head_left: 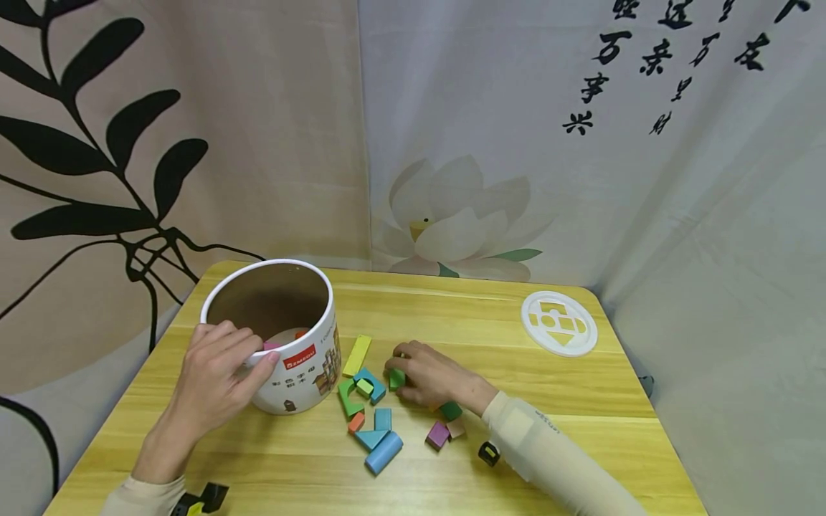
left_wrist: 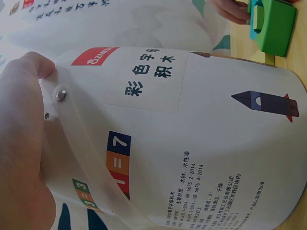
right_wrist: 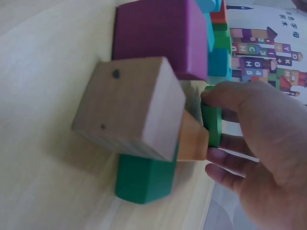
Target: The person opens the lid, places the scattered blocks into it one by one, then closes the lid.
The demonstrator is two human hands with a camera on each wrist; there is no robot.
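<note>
My left hand (head_left: 219, 369) grips the near rim of a white, printed bucket (head_left: 293, 390), fingers over the edge and thumb outside. Inside the bucket, a bit of pink and orange shows at the bottom. The left wrist view has the bucket's printed wall (left_wrist: 206, 120) and its pale strap handle (left_wrist: 91, 148). Right of the bucket, my right hand (head_left: 435, 374) pinches a small green block (head_left: 396, 378) between thumb and fingers. Close to that hand lie a purple block (right_wrist: 153, 38), a plain wood cube (right_wrist: 124, 105), an orange block (right_wrist: 193, 139) and a dark green block (right_wrist: 144, 177).
Between bucket and right hand lie a yellow block (head_left: 358, 355), a green arch (head_left: 347, 399), a blue arch (head_left: 374, 387), a blue triangle (head_left: 371, 438), a blue cylinder (head_left: 383, 453) and other small blocks. A white lid with cut-out shapes (head_left: 532, 326) rests at the table's back right.
</note>
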